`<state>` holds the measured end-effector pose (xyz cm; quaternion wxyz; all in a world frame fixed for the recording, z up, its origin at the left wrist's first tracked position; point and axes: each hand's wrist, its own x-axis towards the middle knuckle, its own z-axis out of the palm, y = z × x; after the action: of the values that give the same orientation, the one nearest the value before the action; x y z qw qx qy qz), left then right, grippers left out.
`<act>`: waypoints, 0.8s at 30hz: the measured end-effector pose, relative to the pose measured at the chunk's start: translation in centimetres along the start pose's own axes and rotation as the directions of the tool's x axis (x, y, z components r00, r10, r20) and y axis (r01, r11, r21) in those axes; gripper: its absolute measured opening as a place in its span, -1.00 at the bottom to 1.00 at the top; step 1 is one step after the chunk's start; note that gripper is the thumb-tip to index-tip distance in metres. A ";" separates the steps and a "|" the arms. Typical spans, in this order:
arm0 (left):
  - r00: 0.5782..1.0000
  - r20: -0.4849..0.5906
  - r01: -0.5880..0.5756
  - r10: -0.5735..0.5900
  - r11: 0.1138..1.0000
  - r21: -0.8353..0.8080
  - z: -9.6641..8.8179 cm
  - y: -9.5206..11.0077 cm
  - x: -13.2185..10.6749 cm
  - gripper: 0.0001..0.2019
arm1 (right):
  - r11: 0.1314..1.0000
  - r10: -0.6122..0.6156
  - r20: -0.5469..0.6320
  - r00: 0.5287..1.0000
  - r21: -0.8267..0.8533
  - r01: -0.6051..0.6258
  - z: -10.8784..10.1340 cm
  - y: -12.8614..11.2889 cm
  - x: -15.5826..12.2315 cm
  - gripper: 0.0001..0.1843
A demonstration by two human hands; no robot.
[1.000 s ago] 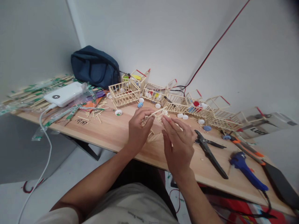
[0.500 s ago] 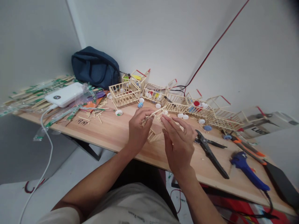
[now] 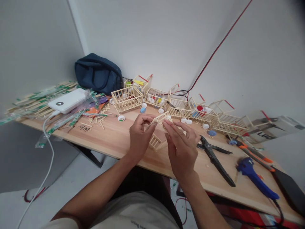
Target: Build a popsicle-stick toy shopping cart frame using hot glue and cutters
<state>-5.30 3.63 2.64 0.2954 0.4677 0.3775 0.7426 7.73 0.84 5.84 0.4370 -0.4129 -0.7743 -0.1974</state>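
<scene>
Between my two hands is a small frame of pale wooden sticks (image 3: pixel 156 142), its barred side hanging low over the table. My left hand (image 3: pixel 140 135) pinches its left upper part between thumb and fingers. From the other side, the fingers of my right hand (image 3: pixel 182 141) are closed on its upper right part and cover much of it. Just beyond stand several finished-looking miniature stick carts, among them an open-topped cart (image 3: pixel 127 100) with a bottle-cap wheel (image 3: pixel 121 118).
Black cutters (image 3: pixel 215 159) and a blue glue gun (image 3: pixel 256 178) lie to the right. Wrapped stick bundles (image 3: pixel 43 98), a white power bank (image 3: pixel 68 100) and a dark blue bag (image 3: pixel 98 73) are at the left. The wooden table's front edge (image 3: pixel 105 152) runs close before me.
Both hands keep their hold on the stick frame with barely any shift. The whole view has tilted slightly, and a little more of the frame's barred side shows.
</scene>
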 end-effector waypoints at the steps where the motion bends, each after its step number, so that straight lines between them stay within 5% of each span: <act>1: 1.000 -0.003 0.009 -0.009 1.000 -0.022 0.0 0.0 0.0 -0.90 | 1.000 -0.003 -0.007 1.000 -0.006 0.003 0.0 0.0 0.0 -0.71; 24: 1.000 0.009 -0.027 0.026 0.999 0.030 0.5 0.0 0.2 -0.93 | 0.997 -0.010 -0.056 0.998 0.076 0.015 0.4 0.6 0.4 -0.73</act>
<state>-4.93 3.94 2.87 0.2802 0.4804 0.3810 0.7386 7.92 1.65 5.93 0.4725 -0.3854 -0.7715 -0.1817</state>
